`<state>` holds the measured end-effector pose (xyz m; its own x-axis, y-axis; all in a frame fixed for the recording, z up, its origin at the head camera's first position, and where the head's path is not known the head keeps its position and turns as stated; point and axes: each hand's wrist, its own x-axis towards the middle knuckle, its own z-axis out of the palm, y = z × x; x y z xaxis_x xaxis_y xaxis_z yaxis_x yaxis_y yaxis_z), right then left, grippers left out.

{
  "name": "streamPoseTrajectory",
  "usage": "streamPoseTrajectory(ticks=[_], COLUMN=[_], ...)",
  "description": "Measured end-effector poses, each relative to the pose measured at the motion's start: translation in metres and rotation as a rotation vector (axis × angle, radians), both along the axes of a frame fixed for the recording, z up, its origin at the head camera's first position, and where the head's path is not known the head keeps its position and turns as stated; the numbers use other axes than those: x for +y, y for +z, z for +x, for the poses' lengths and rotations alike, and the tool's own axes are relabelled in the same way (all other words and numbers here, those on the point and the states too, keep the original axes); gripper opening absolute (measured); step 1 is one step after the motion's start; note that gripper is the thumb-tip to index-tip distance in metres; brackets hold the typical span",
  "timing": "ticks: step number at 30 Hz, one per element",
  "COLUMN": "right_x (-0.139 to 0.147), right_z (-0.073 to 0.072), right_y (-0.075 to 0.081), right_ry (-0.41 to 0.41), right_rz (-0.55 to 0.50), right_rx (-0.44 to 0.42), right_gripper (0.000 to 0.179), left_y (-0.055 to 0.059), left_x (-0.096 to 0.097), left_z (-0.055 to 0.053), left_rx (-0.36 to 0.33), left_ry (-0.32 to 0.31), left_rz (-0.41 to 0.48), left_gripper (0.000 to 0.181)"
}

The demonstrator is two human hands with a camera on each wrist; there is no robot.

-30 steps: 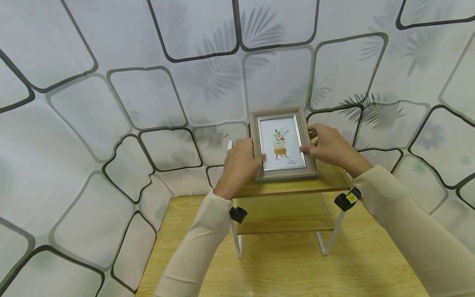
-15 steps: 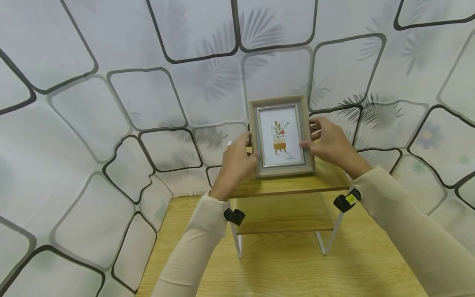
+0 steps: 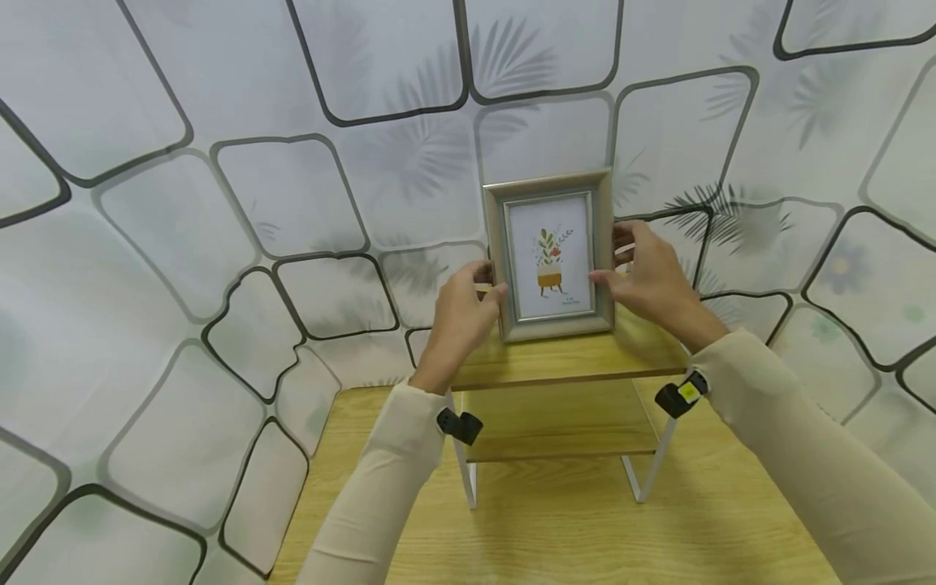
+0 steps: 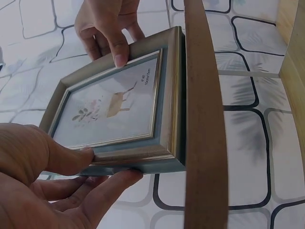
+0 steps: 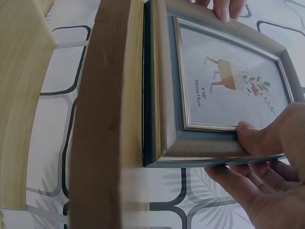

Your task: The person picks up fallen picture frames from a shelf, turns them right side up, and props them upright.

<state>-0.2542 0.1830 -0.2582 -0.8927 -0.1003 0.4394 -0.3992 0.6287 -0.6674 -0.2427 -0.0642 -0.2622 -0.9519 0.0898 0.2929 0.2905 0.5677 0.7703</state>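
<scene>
Silver-beige rectangular picture frame with grey-blue bands (image 3: pixel 550 256) is on the desk, a small yellow wood-grain two-tier unit (image 3: pixel 585 359). Frame stands on its bottom edge, leaning back a bit, face toward the person. White print behind its front (image 5: pixel 209 52): orange-brown legged planter, green leaves, red flower, small text.

Left hand (image 3: pixel 468 309): grip closed to about frame thickness, has the frame's left side, thumb on front, fingers round the edge. Right hand (image 3: pixel 651 276): same pinch on the right side, thumb tip at the inner trim, fingers along the side edge and behind. Far fingertips partly hidden.

Desk has a lower wood shelf (image 3: pixel 559 426) and white metal legs (image 3: pixel 653 463), on a light wood-grain floor (image 3: pixel 556 540). Behind: white wall covering with dark rounded outlines and grey leaves (image 3: pixel 417 191). Cream long sleeves (image 3: pixel 376 496), black device strapped at each wrist (image 3: pixel 461 426).
</scene>
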Motion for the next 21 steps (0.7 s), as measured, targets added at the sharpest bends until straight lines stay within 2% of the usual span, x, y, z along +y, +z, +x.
streamPoseTrajectory(ticks=[9,21], right_x=[-0.004,-0.003], right_z=[-0.005,-0.007], right_y=[-0.005,-0.011], right_ry=[-0.009,-0.014], right_rz=[-0.064,-0.063], right_rx=[0.108,0.139], right_gripper=[0.062,0.061], left_y=[0.001,0.000], left_x=[0.000,0.000], left_z=[-0.003,-0.003], left_rx=[-0.004,-0.004], left_ry=[-0.010,-0.024], left_rz=[0.063,0.092], left_gripper=[0.042,0.038])
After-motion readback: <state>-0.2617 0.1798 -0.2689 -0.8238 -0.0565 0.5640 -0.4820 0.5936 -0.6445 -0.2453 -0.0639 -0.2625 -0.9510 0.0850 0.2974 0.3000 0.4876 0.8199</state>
